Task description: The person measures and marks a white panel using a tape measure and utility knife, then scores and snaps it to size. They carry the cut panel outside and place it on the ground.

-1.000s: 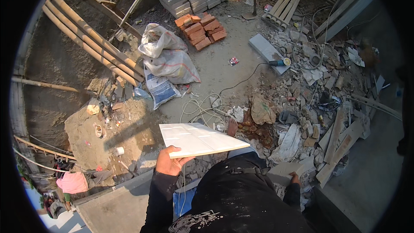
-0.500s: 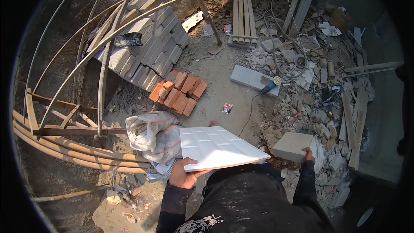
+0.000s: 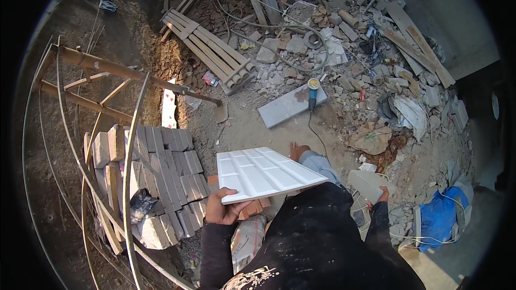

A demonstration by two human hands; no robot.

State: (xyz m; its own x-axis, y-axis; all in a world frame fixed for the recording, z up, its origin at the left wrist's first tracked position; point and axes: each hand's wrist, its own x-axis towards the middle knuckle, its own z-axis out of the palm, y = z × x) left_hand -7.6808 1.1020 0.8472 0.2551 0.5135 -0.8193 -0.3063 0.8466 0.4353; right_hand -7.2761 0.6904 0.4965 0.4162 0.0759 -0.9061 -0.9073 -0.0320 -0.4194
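Observation:
In front of my body my left hand grips the near left corner of a white tile, thumb on top and fingers beneath. Its face carries a raised pattern of rectangles. Lower at my right side, my right hand is closed on the edge of a pale grey block. The tile hides part of a small pile of red bricks. My bare foot shows just beyond the tile's far edge, on the ground.
A blue angle grinder with a cord rests on a long grey block. Stacked grey blocks and curved poles stand left. Rubble spreads to the right, with a blue sheet nearby. Bamboo poles lie far off.
My view has turned to the right, and a foot now shows ahead of me. The tile stays in my left hand and the block in my right.

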